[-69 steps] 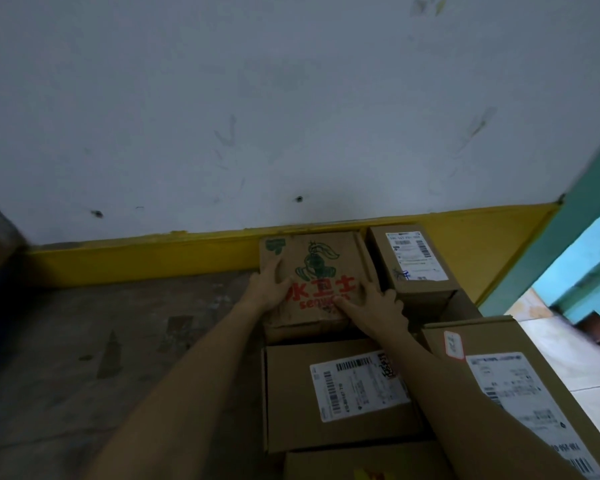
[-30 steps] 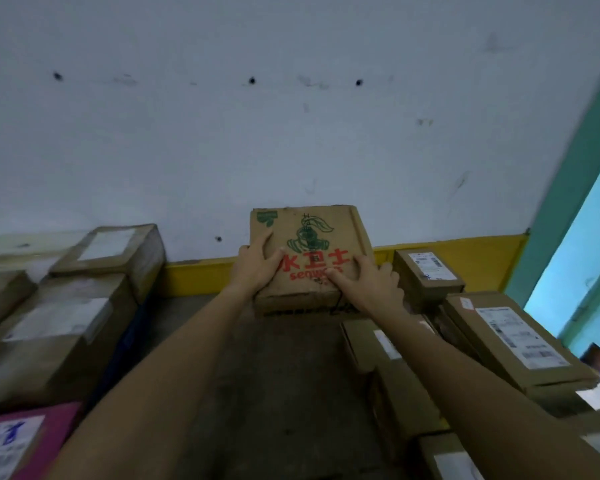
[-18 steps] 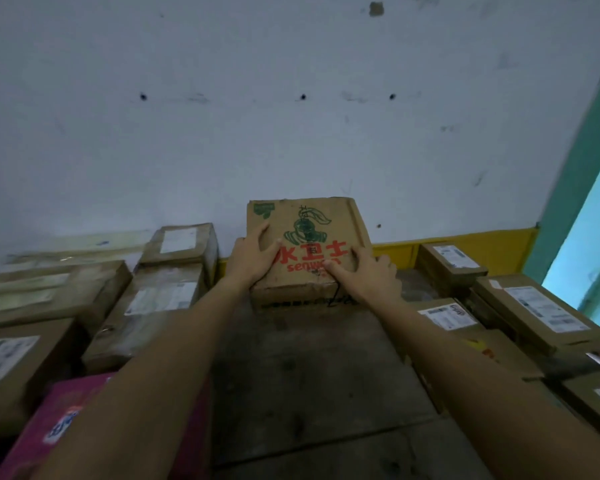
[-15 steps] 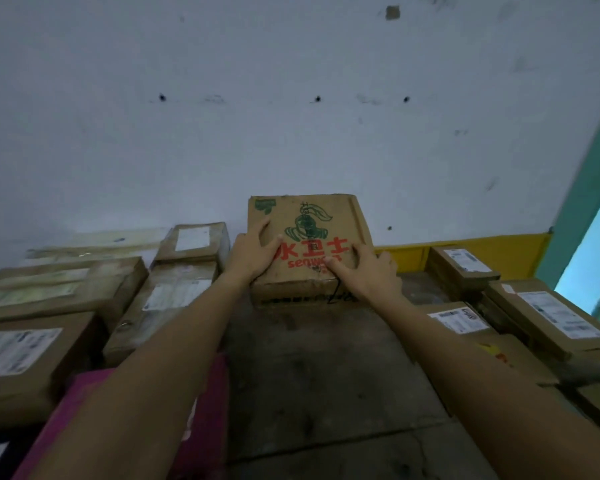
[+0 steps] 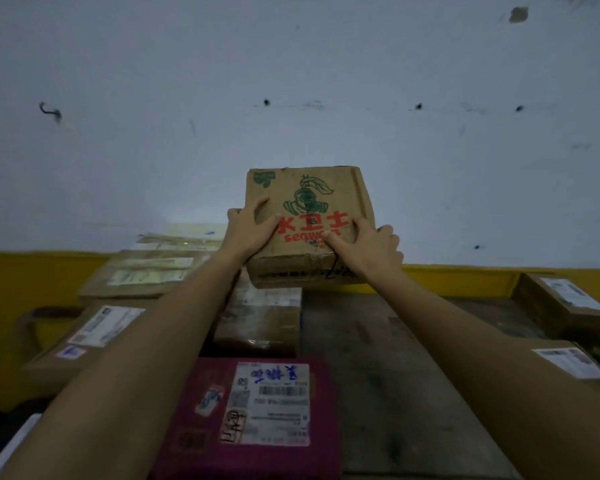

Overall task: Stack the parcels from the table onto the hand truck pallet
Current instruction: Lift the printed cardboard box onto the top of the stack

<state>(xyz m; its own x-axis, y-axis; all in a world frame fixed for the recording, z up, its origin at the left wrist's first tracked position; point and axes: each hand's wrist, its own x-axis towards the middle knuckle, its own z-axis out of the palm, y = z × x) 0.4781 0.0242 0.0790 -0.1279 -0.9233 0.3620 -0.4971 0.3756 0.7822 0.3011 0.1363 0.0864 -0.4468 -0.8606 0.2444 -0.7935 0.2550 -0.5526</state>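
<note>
The hands, left (image 5: pixel 248 228) and right (image 5: pixel 371 251), grip a printed cardboard box (image 5: pixel 309 199) held above stacked parcels (image 5: pixel 257 320)

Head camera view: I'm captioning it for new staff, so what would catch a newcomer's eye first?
First, the cardboard box with green and red print, held up mid-frame against the pale wall by the left hand and right hand. Next, the magenta parcel at the bottom centre, and the yellow band along the wall's foot.
</note>
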